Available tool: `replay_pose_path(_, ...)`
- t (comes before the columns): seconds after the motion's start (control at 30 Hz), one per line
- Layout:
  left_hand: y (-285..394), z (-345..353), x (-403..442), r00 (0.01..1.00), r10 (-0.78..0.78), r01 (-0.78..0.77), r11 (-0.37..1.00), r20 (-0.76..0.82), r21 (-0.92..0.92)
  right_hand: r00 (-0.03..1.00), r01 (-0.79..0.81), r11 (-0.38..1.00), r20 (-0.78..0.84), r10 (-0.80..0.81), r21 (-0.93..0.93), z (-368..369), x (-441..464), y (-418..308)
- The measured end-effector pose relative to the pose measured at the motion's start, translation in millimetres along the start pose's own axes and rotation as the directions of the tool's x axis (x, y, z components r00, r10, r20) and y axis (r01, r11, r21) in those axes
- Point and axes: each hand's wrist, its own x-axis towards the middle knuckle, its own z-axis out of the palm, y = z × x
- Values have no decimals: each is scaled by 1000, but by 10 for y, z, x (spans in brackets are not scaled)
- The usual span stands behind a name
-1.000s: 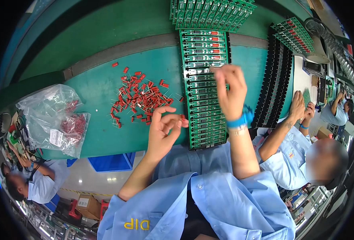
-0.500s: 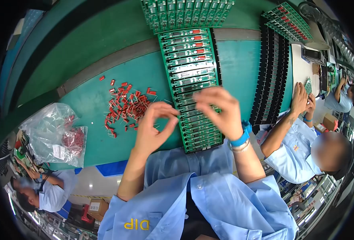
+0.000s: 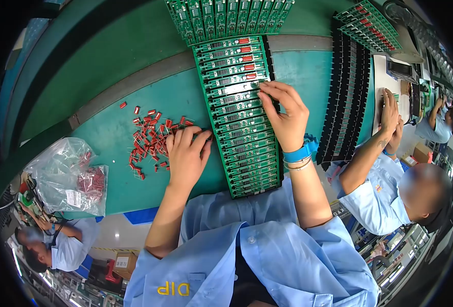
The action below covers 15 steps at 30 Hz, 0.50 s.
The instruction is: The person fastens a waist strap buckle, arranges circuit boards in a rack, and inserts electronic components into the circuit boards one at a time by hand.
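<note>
A long rack of green circuit boards (image 3: 244, 128) lies on the green table, with red components fitted on several boards at its far end. My right hand (image 3: 287, 110) is over the rack's right side, thumb and forefinger pinched close to a board below the ones with red parts; what they hold is too small to make out. To the left, my left hand (image 3: 186, 153) reaches palm down over the right edge of a pile of loose red components (image 3: 147, 138), fingers bent and a little apart. Its fingertips touch the pile's edge.
A clear plastic bag (image 3: 65, 176) with red components lies at the left. More green boards (image 3: 231, 18) stand beyond the rack. Black racks (image 3: 345, 97) lie to the right, beside a co-worker's hands (image 3: 390, 115). Another person (image 3: 73, 243) is at the far left.
My left hand has moved from beside the rack to the red pile. My right hand went down along the rack, then back up it. The view has shifted, so the rack appears further left.
</note>
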Motion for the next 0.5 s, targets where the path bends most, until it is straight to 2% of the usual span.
replay_pose_path(0.2,-4,-33,2,999,-37,38,999,17,-35,999,37,998,14,-36,-43,-7,24,4)
replay_pose_path(0.33,50,-153,40,988,-48,25,987,-144,-160,996,86,983,51,-78,-164,34,33,-12)
replay_pose_path(0.37,59,-165,18,988,-49,25,987,-144,-159,996,86,983,51,-79,-164,39,37,-14)
replay_pose_path(0.5,131,-237,-167,961,-272,219,850,-43,-479,998,61,979,44,-53,-193,53,42,-25)
